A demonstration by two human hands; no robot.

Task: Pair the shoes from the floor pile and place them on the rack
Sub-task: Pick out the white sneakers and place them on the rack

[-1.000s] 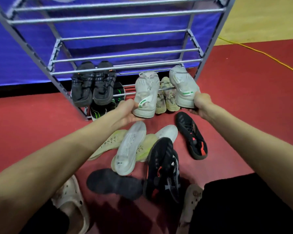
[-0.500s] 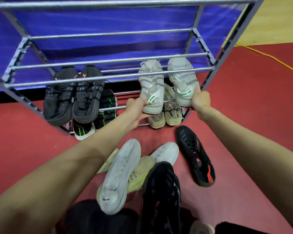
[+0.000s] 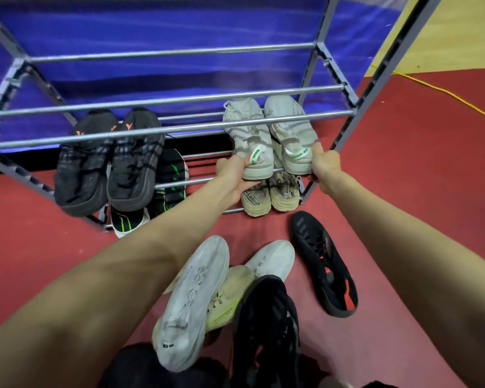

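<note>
Two white knit sneakers with green heel tabs lie side by side on the right of the rack's second shelf. My left hand (image 3: 233, 175) grips the heel of the left white sneaker (image 3: 249, 141). My right hand (image 3: 324, 166) grips the heel of the right white sneaker (image 3: 290, 135). The metal shoe rack (image 3: 163, 130) stands against a blue cloth. A dark grey pair (image 3: 109, 161) rests on the same shelf at the left. On the red floor below my arms lies the pile: a white sneaker sole up (image 3: 191, 301), a yellowish shoe (image 3: 227, 298), a black sneaker (image 3: 266, 331).
On the bottom shelf sit a beige pair (image 3: 269, 196) and a black pair with green stripes (image 3: 151, 203). A lone black shoe with red patches (image 3: 324, 261) lies on the floor at the right. A yellow cable (image 3: 445, 93) runs across the floor at the far right.
Both hands have pushed the white sneakers deeper under the rack's bar onto the shelf and closer together. The view has moved nearer to the rack.
</note>
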